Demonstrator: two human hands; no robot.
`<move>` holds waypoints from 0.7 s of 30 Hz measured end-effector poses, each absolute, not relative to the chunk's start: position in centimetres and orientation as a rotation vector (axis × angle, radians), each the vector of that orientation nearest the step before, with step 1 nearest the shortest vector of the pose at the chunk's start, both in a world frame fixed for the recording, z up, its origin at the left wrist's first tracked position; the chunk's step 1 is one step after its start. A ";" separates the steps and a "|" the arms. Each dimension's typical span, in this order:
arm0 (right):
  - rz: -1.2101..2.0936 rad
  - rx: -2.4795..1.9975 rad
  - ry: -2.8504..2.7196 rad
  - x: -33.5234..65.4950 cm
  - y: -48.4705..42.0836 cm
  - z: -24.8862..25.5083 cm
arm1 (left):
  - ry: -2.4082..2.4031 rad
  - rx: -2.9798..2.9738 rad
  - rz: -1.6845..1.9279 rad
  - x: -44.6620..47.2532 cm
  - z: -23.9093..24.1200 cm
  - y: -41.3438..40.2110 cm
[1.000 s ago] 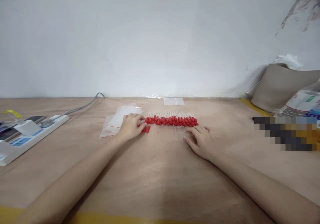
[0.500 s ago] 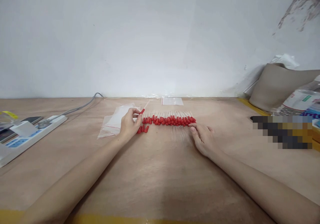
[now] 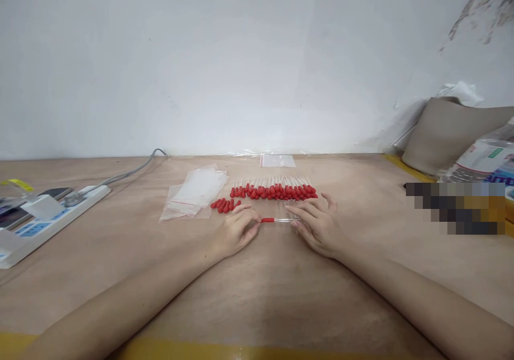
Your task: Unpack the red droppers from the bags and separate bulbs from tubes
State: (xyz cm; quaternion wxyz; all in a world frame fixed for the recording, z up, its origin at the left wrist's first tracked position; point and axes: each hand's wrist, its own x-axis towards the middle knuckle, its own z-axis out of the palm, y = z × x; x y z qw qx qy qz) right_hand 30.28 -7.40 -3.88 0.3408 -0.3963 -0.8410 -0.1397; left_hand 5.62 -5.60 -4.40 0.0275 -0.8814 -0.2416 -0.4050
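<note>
Left grip (image 3: 241,228) — curled fingers on red bulb (image 3: 268,220)

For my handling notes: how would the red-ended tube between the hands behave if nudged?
The red-ended tube is probably light, being so thin. Its clear shaft runs straight towards the right hand, suggesting stiffness. Looking round, it may roll.

Clear glossy tubes (image 3: 284,220), rubbery-looking red bulbs (image 3: 277,192), thin plastic bags (image 3: 196,191), smooth wood-grained table (image 3: 225,306), matt wall (image 3: 225,70).
</note>
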 end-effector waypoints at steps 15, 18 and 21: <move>-0.135 -1.012 -2.344 28.1 -7.8 -3.8 | -0.685 -2.649 -1.157 6.4 -4.2 -5.8; -0.101 -0.997 -2.344 28.0 -7.9 -3.7 | -0.720 -2.650 -1.108 6.6 -4.3 -5.9; -0.107 -0.962 -2.312 27.8 -7.9 -3.6 | -0.783 -2.659 -1.010 6.8 -4.0 -6.2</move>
